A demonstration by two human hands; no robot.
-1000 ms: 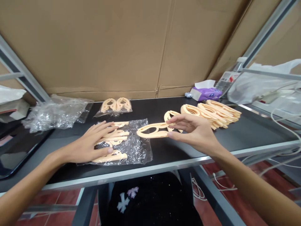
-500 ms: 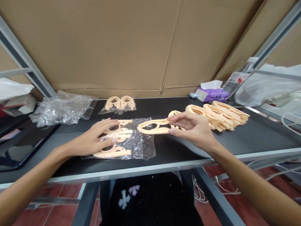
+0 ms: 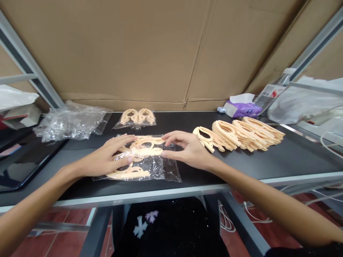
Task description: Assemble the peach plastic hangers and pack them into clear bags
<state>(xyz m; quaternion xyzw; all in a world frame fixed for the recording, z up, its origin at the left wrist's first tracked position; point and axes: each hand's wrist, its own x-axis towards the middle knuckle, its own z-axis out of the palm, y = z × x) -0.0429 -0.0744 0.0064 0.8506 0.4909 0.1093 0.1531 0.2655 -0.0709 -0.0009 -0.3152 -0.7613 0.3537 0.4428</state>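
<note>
My left hand (image 3: 112, 157) lies flat with fingers stretched over a clear plastic bag (image 3: 171, 171), pressing it to the table. Inside the bag are cream folding hangers (image 3: 128, 174), partly covered by that hand. Between thumb and fingers, my right hand (image 3: 187, 148) pinches the end of another cream folding hanger (image 3: 150, 142). This hanger lies over or within the bag's right part; glare hides which. To the right, a row of stacked cream hangers (image 3: 246, 134) leans over, with one hanger (image 3: 203, 137) at its left end.
A filled bag of hangers (image 3: 138, 117) lies at the back. Crumpled clear bags (image 3: 72, 121) are piled at the back left, near a dark glossy tray-like object (image 3: 24, 160). A purple tissue pack (image 3: 242, 107) and a plastic bottle (image 3: 276, 89) stand back right. Cardboard (image 3: 134, 53) walls the rear.
My right hand has moved left with the hanger, bringing it from the bag's right edge to over or into the bag. My left hand has stayed in place.
</note>
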